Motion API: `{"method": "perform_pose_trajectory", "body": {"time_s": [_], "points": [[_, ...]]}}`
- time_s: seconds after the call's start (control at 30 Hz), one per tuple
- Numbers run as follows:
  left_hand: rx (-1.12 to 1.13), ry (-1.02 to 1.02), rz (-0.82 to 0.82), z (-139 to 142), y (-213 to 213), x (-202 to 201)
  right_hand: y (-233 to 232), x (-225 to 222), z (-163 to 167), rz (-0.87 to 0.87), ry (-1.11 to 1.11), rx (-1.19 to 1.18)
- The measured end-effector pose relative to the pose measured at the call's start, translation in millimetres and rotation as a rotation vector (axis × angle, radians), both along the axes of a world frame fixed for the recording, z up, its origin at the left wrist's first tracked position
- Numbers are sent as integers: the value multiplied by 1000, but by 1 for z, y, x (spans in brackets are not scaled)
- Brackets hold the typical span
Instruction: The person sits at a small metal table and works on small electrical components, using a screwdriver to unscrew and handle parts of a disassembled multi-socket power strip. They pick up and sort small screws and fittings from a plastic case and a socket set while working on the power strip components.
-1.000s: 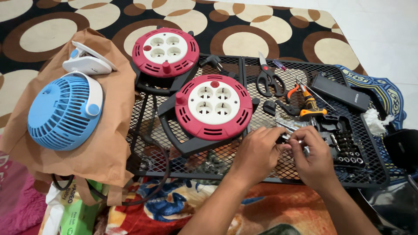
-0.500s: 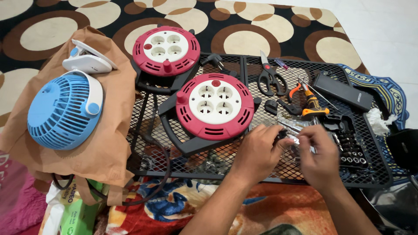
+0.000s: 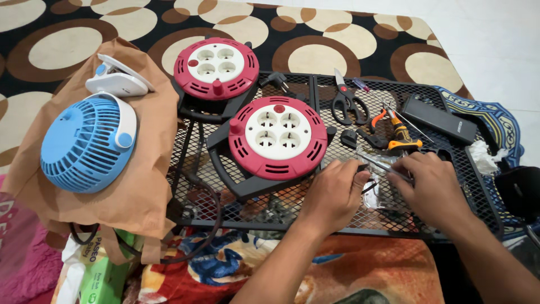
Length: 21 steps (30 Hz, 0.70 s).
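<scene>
Right of centre, I see my left hand (image 3: 333,194) and right hand (image 3: 430,188) both pinched on a thin metal tool (image 3: 385,166) over a clear plastic packet (image 3: 388,194) on the black mesh table (image 3: 360,222). A green printed package (image 3: 101,276) sits lower left.

From where I stand, the left hand (image 3: 333,194) and right hand (image 3: 433,188) cover most of the clear plastic packet (image 3: 388,194) and the small dark part pinched between them, too tiny to identify, while the green box (image 3: 104,276) runs off the bottom edge.
</scene>
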State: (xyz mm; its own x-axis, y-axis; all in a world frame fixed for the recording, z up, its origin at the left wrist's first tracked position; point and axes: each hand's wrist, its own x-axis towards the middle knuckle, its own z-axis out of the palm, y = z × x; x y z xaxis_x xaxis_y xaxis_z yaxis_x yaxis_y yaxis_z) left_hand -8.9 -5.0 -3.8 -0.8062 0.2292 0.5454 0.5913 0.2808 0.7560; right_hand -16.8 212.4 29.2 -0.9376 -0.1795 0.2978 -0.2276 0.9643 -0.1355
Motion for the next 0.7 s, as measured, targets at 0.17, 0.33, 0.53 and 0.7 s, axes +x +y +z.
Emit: {"method": "perform_pose_trajectory", "body": {"time_s": [0.17, 0.33, 0.53, 0.7], "points": [[21, 25, -8, 3, -2, 1, 16, 12, 14, -201, -129, -290], [44, 42, -27, 6, -3, 1, 49, 22, 30, -166, -399, -438], [51, 33, -41, 7, -5, 2, 56, 33, 13, -240, -478, -502], [64, 44, -49, 7, -5, 1, 51, 37, 16, -266, -454, -444]]}}
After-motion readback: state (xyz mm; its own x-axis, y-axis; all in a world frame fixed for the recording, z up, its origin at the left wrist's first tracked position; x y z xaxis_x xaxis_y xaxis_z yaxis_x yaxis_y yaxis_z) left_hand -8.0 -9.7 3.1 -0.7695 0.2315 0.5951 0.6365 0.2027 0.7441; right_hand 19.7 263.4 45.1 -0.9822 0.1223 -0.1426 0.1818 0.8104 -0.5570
